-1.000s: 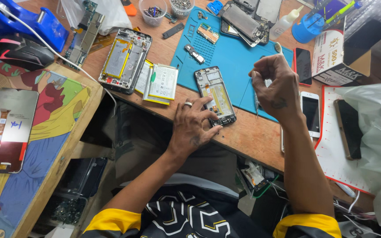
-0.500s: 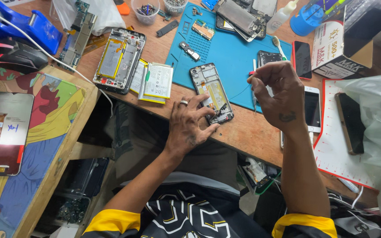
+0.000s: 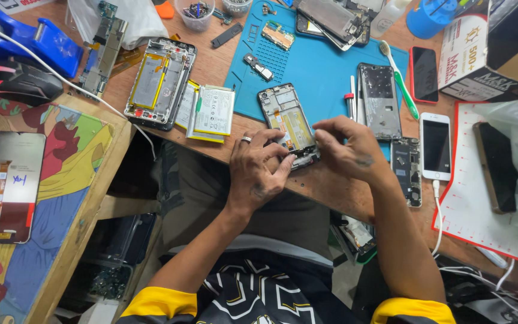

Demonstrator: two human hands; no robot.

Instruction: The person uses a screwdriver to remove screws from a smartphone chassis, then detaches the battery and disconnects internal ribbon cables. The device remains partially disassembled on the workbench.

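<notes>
Head view — both hands (image 3: 263, 171) (image 3: 346, 148) grip opened phone (image 3: 288, 123).

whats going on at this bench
A person is bent over an opened phone lying at the near edge of a blue mat on a wooden bench. The left hand steadies its lower end while the right hand pinches at the same end. Another opened phone, a loose battery, a toothbrush and more phones lie around.

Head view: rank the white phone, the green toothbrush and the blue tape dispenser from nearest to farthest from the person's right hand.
From the right hand:
1. White phone, just beside it, on the mat's edge.
2. Green toothbrush, beyond it on the blue mat.
3. Blue tape dispenser, far corner past the left hand.
</notes>
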